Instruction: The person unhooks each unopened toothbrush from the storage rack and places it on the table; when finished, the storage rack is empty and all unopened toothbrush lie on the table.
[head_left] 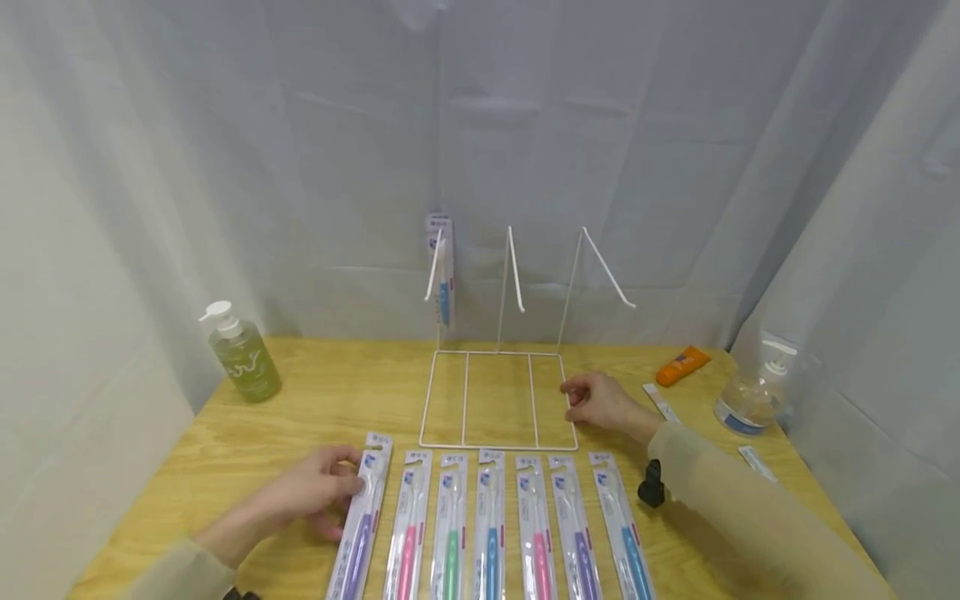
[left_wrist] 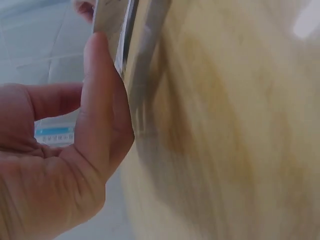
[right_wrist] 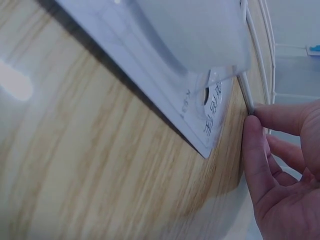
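My left hand (head_left: 318,487) holds the left edge of a packaged purple toothbrush (head_left: 360,533), the leftmost in a row. In the left wrist view, a fingertip meets the edge of the pack (left_wrist: 111,20), which stands tilted off the wood. On the other side, my right hand (head_left: 603,406) pinches the right side wire of a white wire display rack (head_left: 498,447) between thumb and finger. That grip on the wire (right_wrist: 247,95) shows up close in the right wrist view. One packaged blue toothbrush (head_left: 445,304) hangs on the rack's left hook; the middle and right hooks are bare.
Several more packaged toothbrushes (head_left: 491,542) lie side by side before the rack. A green pump bottle (head_left: 251,367) stands at the left. To the right are an orange tube (head_left: 682,365), a clear pump bottle (head_left: 750,400) and two small slim packets (head_left: 660,402). Curtains hang behind.
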